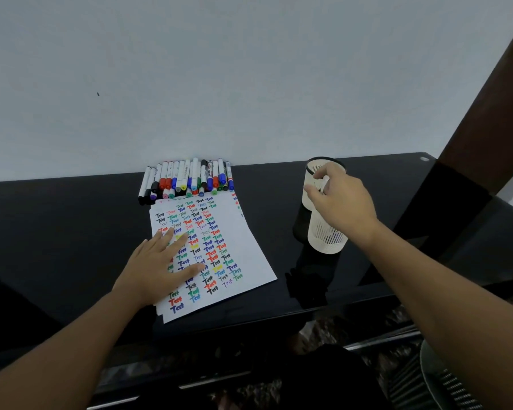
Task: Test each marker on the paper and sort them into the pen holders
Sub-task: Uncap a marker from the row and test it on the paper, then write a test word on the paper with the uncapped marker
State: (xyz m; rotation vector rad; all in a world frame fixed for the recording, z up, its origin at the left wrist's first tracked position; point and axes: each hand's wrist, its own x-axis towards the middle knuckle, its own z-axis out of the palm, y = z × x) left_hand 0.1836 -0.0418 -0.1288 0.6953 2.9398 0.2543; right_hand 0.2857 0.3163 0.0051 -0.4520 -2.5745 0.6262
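A white sheet of paper, covered in coloured "Test" marks, lies on the black table. My left hand presses flat on its left half with straight fingers. Several capped markers lie in a row against the wall just beyond the paper. To the right stands a white mesh pen holder with a dark rim, and a second white mesh pen holder stands nearer me. My right hand hovers in front of the far holder with loosely curved fingers and holds no marker. Whether it touches the holder is unclear.
A dark cylinder, possibly a black holder, stands just left of the nearer white holder. A plain wall closes the table's far edge. A dark brown post rises at the right. More sheets lie under the top paper.
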